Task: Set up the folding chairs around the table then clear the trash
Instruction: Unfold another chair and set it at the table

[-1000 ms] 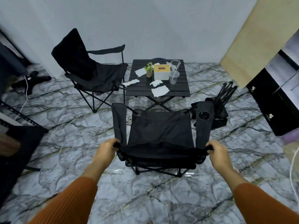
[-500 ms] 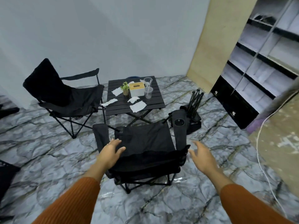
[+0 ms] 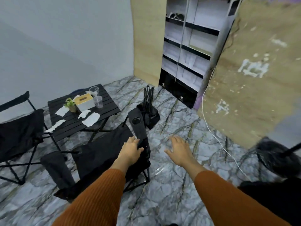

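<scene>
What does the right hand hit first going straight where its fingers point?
Probably the folded chair on the floor beyond the right hand; only bare floor shows between. Depth is unclear, so it might pass above.

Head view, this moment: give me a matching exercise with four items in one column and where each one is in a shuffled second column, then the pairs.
Items
1. tissue box
2. folded chair
3. left hand
4. right hand

Places
A. spread open above bare floor
B. on the floor between table and shelving
C. at the armrest of the near chair
D. on the table beside the small plant

Pairs: 1-D, 2-B, 3-C, 4-A
</scene>
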{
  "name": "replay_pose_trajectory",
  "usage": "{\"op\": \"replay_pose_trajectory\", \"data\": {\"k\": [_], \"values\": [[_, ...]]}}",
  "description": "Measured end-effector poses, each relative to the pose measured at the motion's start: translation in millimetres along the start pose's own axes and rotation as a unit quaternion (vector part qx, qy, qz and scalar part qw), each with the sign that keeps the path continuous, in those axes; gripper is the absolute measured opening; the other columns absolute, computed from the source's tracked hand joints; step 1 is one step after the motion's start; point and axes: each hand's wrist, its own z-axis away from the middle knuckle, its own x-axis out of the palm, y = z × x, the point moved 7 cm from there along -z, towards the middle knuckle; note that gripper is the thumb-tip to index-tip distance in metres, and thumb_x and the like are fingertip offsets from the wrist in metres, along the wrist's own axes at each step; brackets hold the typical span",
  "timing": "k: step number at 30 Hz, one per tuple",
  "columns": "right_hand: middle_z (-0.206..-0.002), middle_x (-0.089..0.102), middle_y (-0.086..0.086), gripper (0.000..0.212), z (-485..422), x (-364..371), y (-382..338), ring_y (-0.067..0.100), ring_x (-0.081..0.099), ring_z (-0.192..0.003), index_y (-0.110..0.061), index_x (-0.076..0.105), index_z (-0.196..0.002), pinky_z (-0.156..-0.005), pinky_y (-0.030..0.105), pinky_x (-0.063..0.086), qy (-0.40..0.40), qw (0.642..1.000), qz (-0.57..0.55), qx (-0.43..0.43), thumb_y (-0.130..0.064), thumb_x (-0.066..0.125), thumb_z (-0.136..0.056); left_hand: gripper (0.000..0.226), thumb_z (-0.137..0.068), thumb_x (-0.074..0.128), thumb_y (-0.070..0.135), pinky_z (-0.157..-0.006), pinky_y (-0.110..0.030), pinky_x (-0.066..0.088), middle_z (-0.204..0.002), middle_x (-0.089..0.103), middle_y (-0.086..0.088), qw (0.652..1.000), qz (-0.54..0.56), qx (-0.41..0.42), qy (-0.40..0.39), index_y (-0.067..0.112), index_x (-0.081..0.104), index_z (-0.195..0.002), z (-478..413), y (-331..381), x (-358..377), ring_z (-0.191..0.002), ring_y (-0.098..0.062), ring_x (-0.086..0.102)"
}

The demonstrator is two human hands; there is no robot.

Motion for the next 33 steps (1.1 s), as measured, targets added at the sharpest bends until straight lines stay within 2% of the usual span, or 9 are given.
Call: {"op": "replay_pose_trajectory", "data": {"k": [4, 7, 10, 12, 14, 22, 28, 33], "values": [[-0.154, 0.03, 0.005, 0.067, -12.2, -5.3, 33.0, 0.025, 0.023, -0.143, -0.017, 0.026, -0.147, -0.12, 0.046, 0.018, -0.005, 0.999, 0.0, 0.035, -0.047, 0.051, -0.092, 0.062, -0.098, 0.048, 0.038, -0.123, -0.044, 0.014, -0.163, 0.011, -0.005, 0.998, -0.045, 0.045, -0.029, 0.013, 0.027, -0.151, -35.1, 46.9, 14.0, -0.151, -0.026, 0.008], [-0.15, 0.036, 0.005, 0.06, -34.6, -14.2, 58.7, 0.025, 0.027, -0.141, -0.019, 0.03, -0.144, -0.119, 0.046, 0.018, -0.003, 0.998, 0.002, 0.057, -0.042, 0.051, -0.093, 0.064, -0.098, 0.048, 0.039, -0.123, -0.045, 0.013, -0.163, 0.01, -0.006, 0.995, -0.061, 0.068, -0.043, 0.013, 0.025, -0.151, -68.0, 76.4, 20.4, -0.151, -0.026, 0.006], [-0.148, 0.037, 0.006, 0.057, -69.8, -27.7, 89.7, 0.026, 0.028, -0.139, -0.017, 0.032, -0.143, -0.118, 0.046, 0.018, -0.001, 0.997, 0.004, 0.078, -0.038, 0.052, -0.093, 0.065, -0.098, 0.046, 0.041, -0.122, -0.045, 0.01, -0.163, 0.008, -0.005, 0.993, -0.076, 0.074, -0.055, 0.014, 0.022, -0.152, -110.9, 102.6, 24.1, -0.151, -0.025, 0.004], [-0.151, 0.033, 0.005, 0.058, -99.0, -39.3, 109.9, 0.025, 0.024, -0.142, -0.016, 0.03, -0.144, -0.119, 0.046, 0.013, 0.002, 0.997, -0.003, 0.08, -0.036, 0.051, -0.094, 0.064, -0.099, 0.044, 0.041, -0.123, -0.045, 0.008, -0.164, 0.006, -0.004, 0.992, -0.085, 0.072, -0.06, 0.015, 0.02, -0.153, -143.1, 119.8, 24.8, -0.151, -0.025, 0.002], [-0.153, 0.031, 0.005, 0.058, -130.7, -53.7, 129.0, 0.024, 0.022, -0.144, -0.015, 0.028, -0.145, -0.12, 0.047, 0.011, -0.002, 0.997, -0.007, 0.079, -0.035, 0.049, -0.095, 0.064, -0.1, 0.043, 0.041, -0.123, -0.046, 0.007, -0.164, 0.005, -0.003, 0.992, -0.085, 0.061, -0.067, 0.015, 0.018, -0.153, -177.1, 137.2, 23.7, -0.151, -0.024, 0.0], [-0.151, 0.034, 0.007, 0.057, -275.5, -121.9, 185.9, 0.024, 0.025, -0.142, -0.014, 0.029, -0.146, -0.119, 0.044, 0.019, -0.018, 0.999, 0.015, 0.045, -0.033, 0.048, -0.096, 0.065, -0.099, 0.044, 0.041, -0.123, -0.047, 0.008, -0.164, 0.006, -0.003, 0.995, -0.082, 0.022, -0.051, 0.015, 0.018, -0.153, -315.6, 202.5, -2.9, -0.151, -0.024, 0.001], [-0.151, 0.034, 0.007, 0.057, -373.5, -153.0, 200.7, 0.023, 0.027, -0.141, -0.012, 0.028, -0.146, -0.119, 0.043, 0.021, -0.017, 1.0, 0.019, 0.011, -0.029, 0.048, -0.096, 0.066, -0.099, 0.044, 0.042, -0.122, -0.049, 0.009, -0.164, 0.006, -0.004, 0.997, -0.064, -0.005, -0.042, 0.015, 0.019, -0.153, -401.6, 225.3, -30.3, -0.151, -0.025, 0.001], [-0.146, 0.041, 0.008, 0.052, -463.4, -170.3, 201.5, 0.025, 0.034, -0.137, -0.012, 0.036, -0.141, -0.116, 0.04, 0.027, -0.015, 1.0, 0.0, -0.014, -0.028, 0.052, -0.094, 0.066, -0.099, 0.044, 0.041, -0.123, -0.049, 0.008, -0.164, 0.004, -0.006, 0.997, -0.051, -0.015, -0.048, 0.013, 0.019, -0.152, -481.4, 237.7, -54.2, -0.151, -0.025, 0.0]]}}
